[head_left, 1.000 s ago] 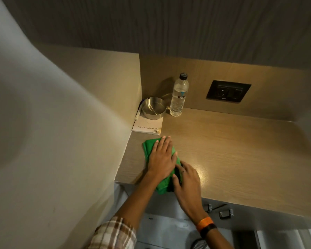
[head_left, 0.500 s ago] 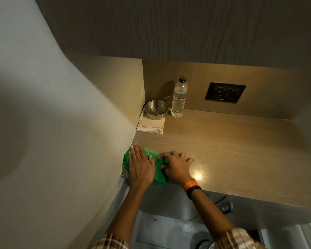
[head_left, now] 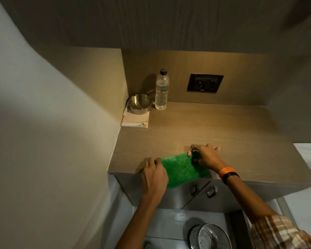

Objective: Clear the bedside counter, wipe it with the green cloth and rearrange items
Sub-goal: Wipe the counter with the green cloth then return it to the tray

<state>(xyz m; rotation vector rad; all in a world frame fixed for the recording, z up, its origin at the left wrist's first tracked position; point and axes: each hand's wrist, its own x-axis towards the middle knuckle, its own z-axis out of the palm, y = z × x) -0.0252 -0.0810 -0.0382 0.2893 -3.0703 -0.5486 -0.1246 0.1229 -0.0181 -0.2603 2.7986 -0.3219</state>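
The green cloth (head_left: pixel 181 168) lies over the front edge of the wooden bedside counter (head_left: pixel 214 130), partly hanging down. My left hand (head_left: pixel 153 174) grips its left end at the counter's edge. My right hand (head_left: pixel 206 156) pinches its upper right corner, fingers closed on the fabric. In the back left corner stand a clear water bottle (head_left: pixel 161 90) with a black cap and a steel bowl (head_left: pixel 139 104), which rests on a white notepad (head_left: pixel 135 121). A white pen (head_left: pixel 125 110) lies along the wall beside the notepad.
A black socket plate (head_left: pixel 204 83) is set in the back panel. Below the counter are drawer fronts with two metal handles (head_left: pixel 203 190). A steel bin (head_left: pixel 209 237) stands on the floor. White bedding (head_left: pixel 309 159) lies to the right, a white wall on the left.
The cloth has been spread out to the right along the front edge. My right hand moved right with its corner, and my left hand shifted from flat on top to gripping the left end.
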